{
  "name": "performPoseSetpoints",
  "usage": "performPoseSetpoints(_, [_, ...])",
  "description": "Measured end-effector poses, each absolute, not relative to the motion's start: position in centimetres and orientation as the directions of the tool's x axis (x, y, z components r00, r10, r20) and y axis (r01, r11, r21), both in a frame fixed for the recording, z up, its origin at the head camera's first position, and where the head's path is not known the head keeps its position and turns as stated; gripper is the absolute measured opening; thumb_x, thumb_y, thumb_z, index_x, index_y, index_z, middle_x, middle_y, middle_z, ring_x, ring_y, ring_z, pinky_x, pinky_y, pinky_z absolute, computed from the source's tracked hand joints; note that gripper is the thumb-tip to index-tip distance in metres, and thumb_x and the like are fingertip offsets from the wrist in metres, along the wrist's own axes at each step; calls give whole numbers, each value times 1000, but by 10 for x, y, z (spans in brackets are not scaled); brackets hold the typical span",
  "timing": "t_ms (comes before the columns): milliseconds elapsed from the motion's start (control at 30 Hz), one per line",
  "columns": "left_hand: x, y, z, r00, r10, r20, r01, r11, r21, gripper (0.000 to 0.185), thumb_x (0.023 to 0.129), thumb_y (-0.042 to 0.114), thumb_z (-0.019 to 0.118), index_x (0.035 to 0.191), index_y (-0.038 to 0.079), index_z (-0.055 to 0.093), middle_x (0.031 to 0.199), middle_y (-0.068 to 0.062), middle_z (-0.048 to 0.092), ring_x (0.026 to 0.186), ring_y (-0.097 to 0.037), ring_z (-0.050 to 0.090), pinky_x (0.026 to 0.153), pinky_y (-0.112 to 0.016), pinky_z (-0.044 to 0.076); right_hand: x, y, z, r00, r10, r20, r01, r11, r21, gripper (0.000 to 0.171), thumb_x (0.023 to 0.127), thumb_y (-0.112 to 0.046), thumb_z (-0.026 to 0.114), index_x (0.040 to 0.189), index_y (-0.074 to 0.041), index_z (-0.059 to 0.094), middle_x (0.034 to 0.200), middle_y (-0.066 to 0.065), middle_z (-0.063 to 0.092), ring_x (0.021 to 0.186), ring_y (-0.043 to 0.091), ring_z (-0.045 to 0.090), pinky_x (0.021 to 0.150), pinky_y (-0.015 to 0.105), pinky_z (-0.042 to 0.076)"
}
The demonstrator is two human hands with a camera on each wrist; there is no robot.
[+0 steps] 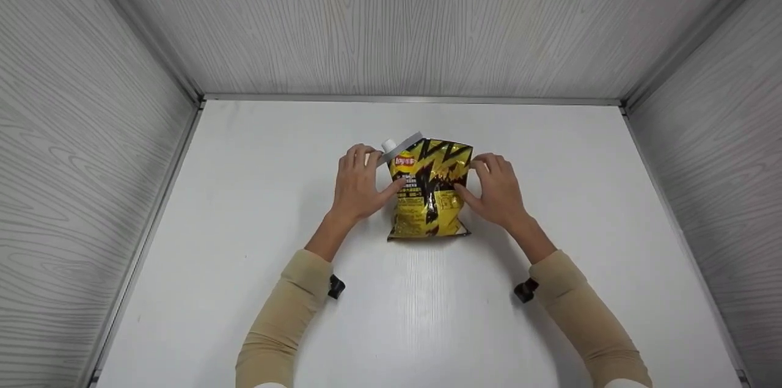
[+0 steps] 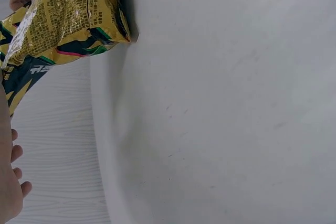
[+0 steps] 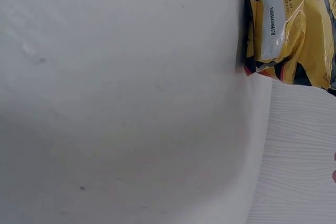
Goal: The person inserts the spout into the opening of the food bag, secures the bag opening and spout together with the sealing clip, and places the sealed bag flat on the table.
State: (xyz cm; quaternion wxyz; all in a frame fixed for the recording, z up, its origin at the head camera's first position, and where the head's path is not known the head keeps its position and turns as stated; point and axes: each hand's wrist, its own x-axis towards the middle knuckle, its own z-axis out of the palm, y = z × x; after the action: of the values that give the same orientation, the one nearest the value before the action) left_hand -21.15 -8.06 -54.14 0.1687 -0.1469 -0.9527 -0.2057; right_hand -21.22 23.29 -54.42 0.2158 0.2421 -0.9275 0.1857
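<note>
Bare white tabletop (image 1: pixel 244 192) open on every side of chip bag (image 1: pixel 431 192). Left hand (image 1: pixel 357 183) and right hand (image 1: pixel 498 189) flank bag. Walls (image 1: pixel 91 131) well apart from bag, left, right, behind.

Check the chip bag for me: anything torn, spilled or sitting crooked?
No tear or spill shows. The chip bag stands between the left hand and right hand. One oddity: the grey clip across its top slants, jutting past the bag's left corner rather than lying level.
</note>
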Motion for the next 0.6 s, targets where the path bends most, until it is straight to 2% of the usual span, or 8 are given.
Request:
performPoseSetpoints(233, [-213, -78, -542, -918, 199, 342, 325, 872, 366, 82, 95, 73, 57, 141, 5, 57, 139, -15, 54, 139, -34, 45, 116, -52, 40, -212, 233, -547, -802, -375, 465, -522, 818, -242, 47, 96, -41, 76, 118, -2, 64, 124, 20, 63, 117, 41, 61, 105, 58, 48])
performPoseSetpoints(600, [-218, -77, -544, -927, 196, 320, 309, 883, 354, 83, 95, 75, 55, 140, 4, 57, 141, -15, 53, 141, -35, 44, 119, -52, 38, -213, 235, -550, -793, -409, 451, -537, 819, -202, 50, 95, -42, 75, 123, -2, 63, 124, 21, 63, 119, 41, 59, 105, 58, 47])
